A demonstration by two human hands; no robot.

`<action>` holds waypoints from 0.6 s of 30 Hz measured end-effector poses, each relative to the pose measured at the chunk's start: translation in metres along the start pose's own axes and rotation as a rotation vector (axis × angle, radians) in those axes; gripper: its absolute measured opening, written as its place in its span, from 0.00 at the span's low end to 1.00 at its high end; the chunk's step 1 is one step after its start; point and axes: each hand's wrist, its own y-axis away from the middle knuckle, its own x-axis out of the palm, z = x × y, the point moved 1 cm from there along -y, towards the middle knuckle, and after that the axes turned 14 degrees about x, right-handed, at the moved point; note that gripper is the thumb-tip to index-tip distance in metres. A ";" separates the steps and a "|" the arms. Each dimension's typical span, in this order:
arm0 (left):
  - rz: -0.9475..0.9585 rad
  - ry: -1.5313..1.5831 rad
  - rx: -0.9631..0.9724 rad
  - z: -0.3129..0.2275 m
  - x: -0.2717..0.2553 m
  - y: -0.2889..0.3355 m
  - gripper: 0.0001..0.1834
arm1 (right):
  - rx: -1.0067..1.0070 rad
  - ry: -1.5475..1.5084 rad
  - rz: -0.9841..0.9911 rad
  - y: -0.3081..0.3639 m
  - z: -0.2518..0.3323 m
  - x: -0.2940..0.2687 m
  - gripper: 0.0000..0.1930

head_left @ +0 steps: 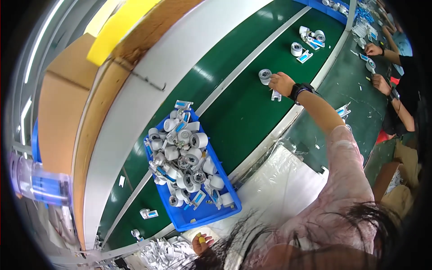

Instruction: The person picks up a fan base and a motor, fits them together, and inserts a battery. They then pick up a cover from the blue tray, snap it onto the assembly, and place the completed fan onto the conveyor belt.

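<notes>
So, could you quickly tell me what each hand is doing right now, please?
Left hand: low by the blue bin, fingers curled; holding anything cannot be told.
Right hand: reached out, on a white round part on the green belt.

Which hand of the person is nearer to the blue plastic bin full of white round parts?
The left hand. It is just below the near edge of the blue plastic bin. The right hand is far up the green belt, touching a white round part.
</notes>
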 end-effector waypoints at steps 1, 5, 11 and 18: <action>-0.003 0.003 -0.022 -0.002 0.003 0.004 0.16 | 0.019 -0.118 -0.043 0.001 0.008 -0.009 0.06; 0.034 -0.148 0.151 -0.015 0.049 0.023 0.13 | 0.144 -0.531 -0.136 0.034 0.048 -0.057 0.07; 0.278 -0.100 0.308 -0.039 0.112 0.045 0.17 | 0.145 -1.409 0.153 0.120 0.160 -0.156 0.09; 0.563 -0.450 0.896 -0.077 0.208 0.094 0.34 | 0.240 -1.962 0.468 0.235 0.279 -0.244 0.07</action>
